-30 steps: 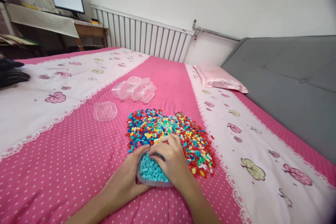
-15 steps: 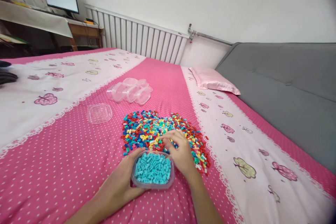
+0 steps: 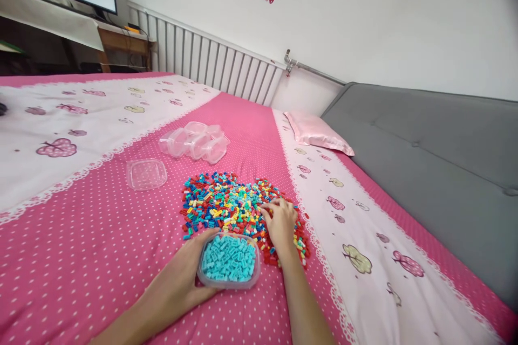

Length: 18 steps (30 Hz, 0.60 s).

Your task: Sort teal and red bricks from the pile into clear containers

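Observation:
My left hand [image 3: 186,275] is wrapped round the left side of a clear plastic container [image 3: 257,272], thumb below and fingers along the far rim. Light-blue toy bricks [image 3: 229,259] fill it nearly to the brim. Just beyond it spreads a pile of small mixed toy bricks [image 3: 218,202] in red, blue, yellow, green, white and turquoise. Over the right part of this pile is my right hand [image 3: 280,222], its thumb and fingertips drawn together among the bricks. Whatever lies between those fingertips is too small to make out.
Several clear containers [image 3: 196,143] lie clustered beyond the pile, with a clear lid [image 3: 146,174] nearer on the left. All rest on a pink dotted bedspread [image 3: 101,237]. A pink pillow [image 3: 318,135] lies by the grey headboard [image 3: 424,172]; a white radiator [image 3: 202,56] stands behind.
My right hand has moved rightward over the pile, away from the container. My left hand still holds the container. The view has tilted up slightly, showing more of the wall.

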Tool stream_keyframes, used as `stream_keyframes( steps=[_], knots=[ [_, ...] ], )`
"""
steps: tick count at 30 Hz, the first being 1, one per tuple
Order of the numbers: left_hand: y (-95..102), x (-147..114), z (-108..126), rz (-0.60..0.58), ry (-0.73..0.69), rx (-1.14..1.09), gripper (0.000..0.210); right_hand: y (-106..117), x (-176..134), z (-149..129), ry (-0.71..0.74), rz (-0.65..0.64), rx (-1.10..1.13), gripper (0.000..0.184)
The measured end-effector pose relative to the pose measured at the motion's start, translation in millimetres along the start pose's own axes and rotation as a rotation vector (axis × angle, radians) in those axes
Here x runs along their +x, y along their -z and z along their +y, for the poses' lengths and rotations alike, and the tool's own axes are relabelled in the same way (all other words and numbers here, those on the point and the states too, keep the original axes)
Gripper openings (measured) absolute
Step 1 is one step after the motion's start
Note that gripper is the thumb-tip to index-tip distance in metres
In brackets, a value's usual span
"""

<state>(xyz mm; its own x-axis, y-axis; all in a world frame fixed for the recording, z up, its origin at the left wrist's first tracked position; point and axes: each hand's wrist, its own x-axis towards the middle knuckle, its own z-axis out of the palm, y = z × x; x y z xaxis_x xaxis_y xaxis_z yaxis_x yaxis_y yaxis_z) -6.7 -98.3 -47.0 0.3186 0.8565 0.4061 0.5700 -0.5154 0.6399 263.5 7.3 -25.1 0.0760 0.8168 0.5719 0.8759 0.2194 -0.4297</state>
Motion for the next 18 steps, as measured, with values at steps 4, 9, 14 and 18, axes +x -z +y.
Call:
stream_keyframes(
  steps=[4, 9, 14, 18],
  knots=[
    [1.3, 0, 1, 0.009, 0.008, -0.008, 0.08, 0, 1, 2, 0.012, 0.003, 0.0, 0.016],
    [0.8, 0, -1, -0.006, 0.014, -0.01, 0.082, 0, 2, 2, -0.013, 0.025, 0.042, 0.023],
    [0.4, 1, -1, -0.009, 0.022, -0.006, 0.081, 3, 6, 1, -0.068, 0.055, 0.136, 0.025],
    [0.5, 1, -1, -0.007, 0.011, 0.0, 0.081, 13, 7, -3, -0.116, 0.077, 0.278, 0.028]
  ],
)
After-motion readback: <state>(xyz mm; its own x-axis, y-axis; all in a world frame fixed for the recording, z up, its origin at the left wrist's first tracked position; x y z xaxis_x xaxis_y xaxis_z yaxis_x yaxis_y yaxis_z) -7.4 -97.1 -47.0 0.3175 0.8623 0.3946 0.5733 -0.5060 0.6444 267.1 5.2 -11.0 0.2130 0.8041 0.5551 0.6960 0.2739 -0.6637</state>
